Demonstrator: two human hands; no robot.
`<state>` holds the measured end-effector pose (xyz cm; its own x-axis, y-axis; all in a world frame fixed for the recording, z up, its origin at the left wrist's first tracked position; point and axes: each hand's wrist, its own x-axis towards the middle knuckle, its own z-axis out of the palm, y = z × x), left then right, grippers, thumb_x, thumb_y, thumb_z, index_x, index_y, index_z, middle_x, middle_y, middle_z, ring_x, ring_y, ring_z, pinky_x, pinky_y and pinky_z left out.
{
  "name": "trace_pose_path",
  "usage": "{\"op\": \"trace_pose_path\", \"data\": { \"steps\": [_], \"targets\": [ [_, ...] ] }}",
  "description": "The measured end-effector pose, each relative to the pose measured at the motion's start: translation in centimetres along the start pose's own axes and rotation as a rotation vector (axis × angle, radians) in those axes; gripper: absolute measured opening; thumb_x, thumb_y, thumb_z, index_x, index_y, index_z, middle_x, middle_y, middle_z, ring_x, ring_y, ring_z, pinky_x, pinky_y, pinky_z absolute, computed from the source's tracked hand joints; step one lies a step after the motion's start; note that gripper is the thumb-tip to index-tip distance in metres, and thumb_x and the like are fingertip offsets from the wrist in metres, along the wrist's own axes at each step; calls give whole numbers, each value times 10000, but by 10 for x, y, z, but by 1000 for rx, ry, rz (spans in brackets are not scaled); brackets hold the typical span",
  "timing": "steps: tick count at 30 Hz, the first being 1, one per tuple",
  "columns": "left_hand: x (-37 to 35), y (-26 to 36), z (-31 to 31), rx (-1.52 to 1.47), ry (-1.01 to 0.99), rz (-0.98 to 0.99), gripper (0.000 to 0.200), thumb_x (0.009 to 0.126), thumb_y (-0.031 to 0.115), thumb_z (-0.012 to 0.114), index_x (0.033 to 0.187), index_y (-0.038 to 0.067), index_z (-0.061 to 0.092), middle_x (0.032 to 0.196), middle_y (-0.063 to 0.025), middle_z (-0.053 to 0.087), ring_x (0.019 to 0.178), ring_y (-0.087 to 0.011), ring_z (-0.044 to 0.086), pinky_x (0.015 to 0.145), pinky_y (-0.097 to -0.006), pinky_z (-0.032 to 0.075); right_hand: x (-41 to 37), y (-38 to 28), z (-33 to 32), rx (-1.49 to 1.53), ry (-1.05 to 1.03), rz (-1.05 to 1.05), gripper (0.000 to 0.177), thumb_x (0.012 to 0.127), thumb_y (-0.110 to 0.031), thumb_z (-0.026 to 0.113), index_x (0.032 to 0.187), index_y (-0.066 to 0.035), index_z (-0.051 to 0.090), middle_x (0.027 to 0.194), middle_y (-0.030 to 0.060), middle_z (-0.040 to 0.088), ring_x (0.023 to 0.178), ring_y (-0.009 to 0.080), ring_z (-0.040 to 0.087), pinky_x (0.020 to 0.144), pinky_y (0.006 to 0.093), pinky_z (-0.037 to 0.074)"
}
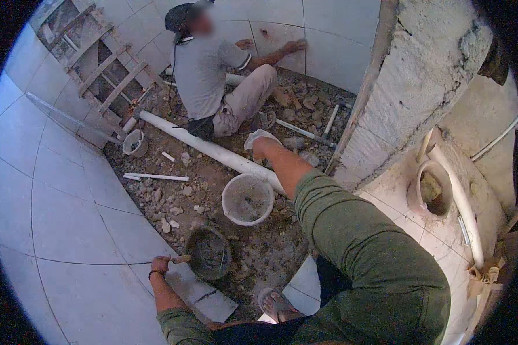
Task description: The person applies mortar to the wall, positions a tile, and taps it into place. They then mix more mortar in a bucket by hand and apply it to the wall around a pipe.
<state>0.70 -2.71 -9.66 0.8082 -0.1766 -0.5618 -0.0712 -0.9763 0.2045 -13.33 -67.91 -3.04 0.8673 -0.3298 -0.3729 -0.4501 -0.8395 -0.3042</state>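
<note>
My left hand (160,265) is closed at the tiled wall on the left, around a tool with a wooden handle (181,259); the tool's working end cannot be made out. Just right of it sits a dark bucket (208,275) with grey wet stuff inside. My right hand (263,148) is stretched forward over a long white pipe (207,148), its fingers closed on a crumpled white piece (259,137) that looks like cloth or plastic. Below that forearm stands a white bucket (247,221) with grey residue inside.
A person (204,75) squats ahead, both hands at the wall tiles. Rubble and thin white pipe pieces (158,177) cover the ground. A small bucket (134,144) and a wooden ladder (106,75) are at the left. A rough wall end (408,92) juts in at right.
</note>
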Motion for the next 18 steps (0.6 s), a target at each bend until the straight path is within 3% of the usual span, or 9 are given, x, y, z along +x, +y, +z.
{"op": "trace_pose_path", "data": {
  "steps": [2, 5, 8, 11, 14, 17, 18],
  "targets": [
    [-38, 40, -10, -127, 27, -128, 438, 758, 445, 565, 920, 38, 572, 723, -75, 593, 512, -184, 562, 441, -344, 443, 23, 5, 14, -45, -6, -7, 400, 619, -254, 712, 981, -112, 622, 1026, 95, 596, 937, 281, 568, 780, 426, 460],
    [-42, 45, -13, -119, 19, -147, 427, 766, 441, 558, 918, 42, 576, 731, -72, 598, 518, -187, 566, 444, -343, 440, 14, 1, 2, -53, -63, 31, 391, 607, -223, 685, 982, -130, 623, 1029, 100, 591, 956, 261, 556, 803, 379, 442],
    [-9, 16, -7, 14, -43, -82, 406, 792, 420, 530, 927, 39, 573, 752, -77, 603, 546, -194, 587, 464, -351, 455, 17, 1, 6, -51, -40, 40, 373, 591, -209, 676, 954, -132, 636, 1007, 109, 597, 942, 253, 560, 789, 357, 442],
    [-15, 18, -4, 80, 39, -35, 468, 755, 464, 504, 817, 16, 622, 613, -139, 598, 579, -263, 600, 647, -360, 464, 13, 0, 3, -35, -47, 34, 360, 587, -204, 668, 933, -111, 642, 994, 119, 601, 926, 254, 567, 773, 359, 448],
    [-5, 2, 2, -11, 101, 40, 461, 749, 456, 517, 807, 11, 622, 641, -146, 601, 615, -272, 602, 651, -365, 464, -8, -7, -12, -8, -66, 34, 354, 598, -190, 646, 934, -82, 638, 1007, 129, 596, 934, 254, 564, 777, 367, 447],
    [9, -19, 5, 124, 101, 265, 398, 749, 425, 546, 831, 43, 623, 738, -151, 614, 692, -275, 603, 668, -369, 465, -4, -7, -8, -14, -53, 60, 339, 618, -175, 614, 936, -57, 635, 1021, 137, 590, 943, 255, 562, 784, 376, 445],
    [2, -10, 3, 3, 93, 112, 374, 750, 406, 555, 840, 49, 622, 751, -148, 616, 714, -278, 602, 669, -371, 465, 0, -6, -5, -22, -46, 73, 333, 627, -171, 603, 935, -50, 634, 1024, 140, 588, 945, 256, 561, 786, 379, 444]
  ]
}}
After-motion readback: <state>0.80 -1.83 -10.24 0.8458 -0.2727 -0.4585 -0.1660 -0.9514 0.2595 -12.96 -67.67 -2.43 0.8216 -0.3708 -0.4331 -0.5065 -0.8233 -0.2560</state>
